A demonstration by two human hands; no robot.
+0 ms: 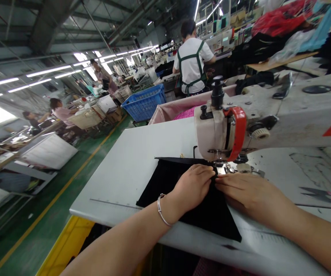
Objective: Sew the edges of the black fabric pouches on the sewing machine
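Observation:
A piece of black fabric [165, 180] lies on the sewing table, its far edge folded and one corner reaching the table's front edge. My left hand [195, 186], with a bracelet at the wrist, rests on it with fingers bent together and gripping the cloth just left of the presser foot [220, 168]. From the other side, my right hand [248, 191] has its fingers closed on the fabric's right edge, fingertips almost touching the left ones. Above both hands is the head of a sewing machine [211, 134] with a red guard. Its needle point is hidden.
Scissors [323, 194] with pink handles lie at the right on the table [110, 153]. A printed ruler scale runs along the front. Beyond stand a pink cloth-lined bin [165, 111], a blue crate [144, 101] and a co-worker [191, 57]. A yellow bin [68, 241] sits below.

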